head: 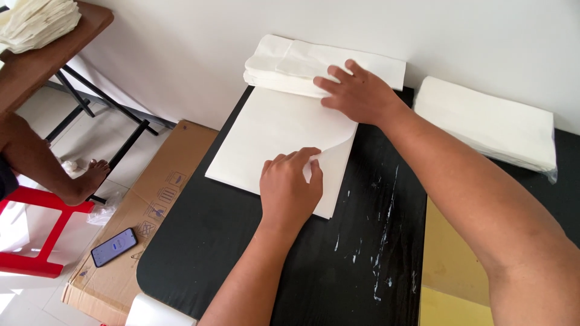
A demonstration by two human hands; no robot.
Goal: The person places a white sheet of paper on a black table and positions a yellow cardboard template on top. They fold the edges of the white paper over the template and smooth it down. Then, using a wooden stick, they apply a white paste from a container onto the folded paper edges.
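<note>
A stack of large white paper sheets (272, 130) lies flat on a black table (254, 253), close to the white wall. The left hand (290, 188) is at the near right corner of the stack. Its fingers are bent and pinch the edge of the top sheet, which is lifted and curls upward there. The sheets below stay flat under this hand.

The right hand (357, 93) rests at the far right part of the same stack, just where it meets a pile of folded white paper bags (308, 63). The fingers of this hand are spread and flat; they press down and grasp nothing. So the paper stack lies between the two hands and to their left side, with one hand at each end of its right edge.

To the right of the right forearm, a second pile of white sheets in a clear wrap (489, 124) lies on the table, apart from both hands. A yellow panel (453, 265) is at the near right of the table.

On the floor at the left, a flattened cardboard box (151, 199) carries a dark phone (113, 247). Beside it stands a red stool (36, 235), and the bare foot (90, 178) of another person rests near it. A brown table (42, 57) with more white folded paper is in the far left corner.
</note>
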